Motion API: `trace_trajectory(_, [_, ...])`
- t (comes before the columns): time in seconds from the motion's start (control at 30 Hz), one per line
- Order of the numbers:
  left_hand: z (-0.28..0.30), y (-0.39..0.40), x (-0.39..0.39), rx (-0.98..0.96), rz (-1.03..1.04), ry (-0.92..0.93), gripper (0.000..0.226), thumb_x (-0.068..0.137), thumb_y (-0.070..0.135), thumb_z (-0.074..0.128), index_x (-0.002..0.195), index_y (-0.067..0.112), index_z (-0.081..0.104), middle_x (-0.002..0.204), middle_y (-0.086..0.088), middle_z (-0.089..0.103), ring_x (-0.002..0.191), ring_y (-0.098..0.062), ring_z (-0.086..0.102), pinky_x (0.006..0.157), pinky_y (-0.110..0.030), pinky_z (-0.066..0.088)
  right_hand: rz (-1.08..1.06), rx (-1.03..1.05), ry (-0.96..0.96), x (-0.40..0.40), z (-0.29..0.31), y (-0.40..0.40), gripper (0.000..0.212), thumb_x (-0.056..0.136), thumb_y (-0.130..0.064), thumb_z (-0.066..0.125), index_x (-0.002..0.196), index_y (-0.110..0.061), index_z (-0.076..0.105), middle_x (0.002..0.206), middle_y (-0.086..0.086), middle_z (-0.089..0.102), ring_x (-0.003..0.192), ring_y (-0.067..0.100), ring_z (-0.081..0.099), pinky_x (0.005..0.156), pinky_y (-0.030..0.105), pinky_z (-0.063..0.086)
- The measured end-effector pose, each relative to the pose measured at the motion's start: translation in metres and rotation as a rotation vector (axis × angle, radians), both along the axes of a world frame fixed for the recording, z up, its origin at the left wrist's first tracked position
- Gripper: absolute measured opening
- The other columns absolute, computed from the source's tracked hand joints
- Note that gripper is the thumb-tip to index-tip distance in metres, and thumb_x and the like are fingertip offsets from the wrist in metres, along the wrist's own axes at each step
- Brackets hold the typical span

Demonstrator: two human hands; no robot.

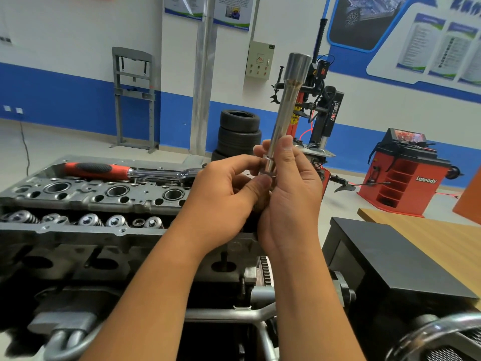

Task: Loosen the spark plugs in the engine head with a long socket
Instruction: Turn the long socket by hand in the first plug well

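Long socket [286, 108] held up, tilted a bit, wide end on top. Right hand [289, 194] wrapped round its low end, left hand [223, 196] pinching there too. Ratchet [130, 171] with red handle lying on engine head [86, 204] behind the hands. Stacked tires [239, 134] far back.

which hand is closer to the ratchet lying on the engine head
Left. The left hand sits just in front of the ratchet head, overlapping it in view. The right hand is farther right, gripping the long socket.
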State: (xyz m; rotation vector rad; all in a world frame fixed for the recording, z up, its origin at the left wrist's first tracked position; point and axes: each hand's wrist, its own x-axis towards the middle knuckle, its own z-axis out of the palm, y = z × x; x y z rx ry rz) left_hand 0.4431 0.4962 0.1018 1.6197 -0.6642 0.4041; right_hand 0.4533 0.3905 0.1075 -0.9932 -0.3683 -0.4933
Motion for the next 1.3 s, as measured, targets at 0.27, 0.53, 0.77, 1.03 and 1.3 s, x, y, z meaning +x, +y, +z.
trace_trajectory(0.27, [0.0011, 0.0008, -0.0021, 0.015, -0.036, -0.03, 0.023, 0.102, 0.026, 0.063, 0.114, 0.044, 0.071, 0.098, 0.003, 0.08, 0.09, -0.016, 0.076, 0.077, -0.029, 0.064, -0.069, -0.039, -0.014, -0.0015, -0.0003, 0.0002, 0.046, 0.069, -0.049, 0.08, 0.092, -0.01, 0.07, 0.087, 0.002, 0.071, 0.083, 0.019, 0.066, 0.082, 0.048, 0.058])
trace_trajectory(0.53, [-0.0009, -0.0019, -0.0004, 0.001, 0.056, -0.023, 0.022, 0.094, 0.027, 0.074, 0.114, 0.037, 0.072, 0.087, 0.005, 0.079, 0.08, -0.01, 0.076, 0.071, -0.025, 0.063, -0.027, 0.003, -0.007, -0.0011, 0.0004, 0.0002, 0.04, 0.068, -0.048, 0.082, 0.089, -0.016, 0.069, 0.088, 0.006, 0.07, 0.081, 0.021, 0.064, 0.081, 0.049, 0.056])
trace_trajectory(0.77, [0.0037, 0.0001, -0.0053, -0.005, -0.061, -0.057, 0.034, 0.103, 0.016, 0.062, 0.109, 0.049, 0.068, 0.103, 0.015, 0.079, 0.097, 0.0, 0.074, 0.077, -0.013, 0.056, -0.066, -0.023, -0.012, -0.0014, -0.0004, 0.0014, 0.04, 0.077, -0.053, 0.073, 0.085, -0.014, 0.073, 0.091, 0.007, 0.071, 0.087, 0.026, 0.063, 0.089, 0.058, 0.056])
trace_trajectory(1.03, [-0.0011, -0.0019, -0.0013, -0.034, 0.098, -0.055, 0.029, 0.091, 0.022, 0.079, 0.11, 0.042, 0.073, 0.087, 0.014, 0.078, 0.082, -0.002, 0.075, 0.07, -0.016, 0.059, -0.034, -0.001, -0.016, -0.0034, 0.0014, 0.002, 0.042, 0.068, -0.047, 0.083, 0.089, -0.013, 0.068, 0.086, 0.004, 0.069, 0.081, 0.026, 0.061, 0.087, 0.066, 0.053])
trace_trajectory(1.3, [0.0033, -0.0002, -0.0046, -0.006, -0.025, -0.024, 0.032, 0.103, 0.016, 0.063, 0.11, 0.047, 0.07, 0.1, 0.013, 0.079, 0.094, -0.005, 0.075, 0.076, -0.021, 0.061, -0.038, -0.019, 0.016, -0.0027, 0.0006, 0.0024, 0.037, 0.082, -0.05, 0.066, 0.086, -0.014, 0.071, 0.091, 0.008, 0.072, 0.085, 0.027, 0.064, 0.09, 0.066, 0.054])
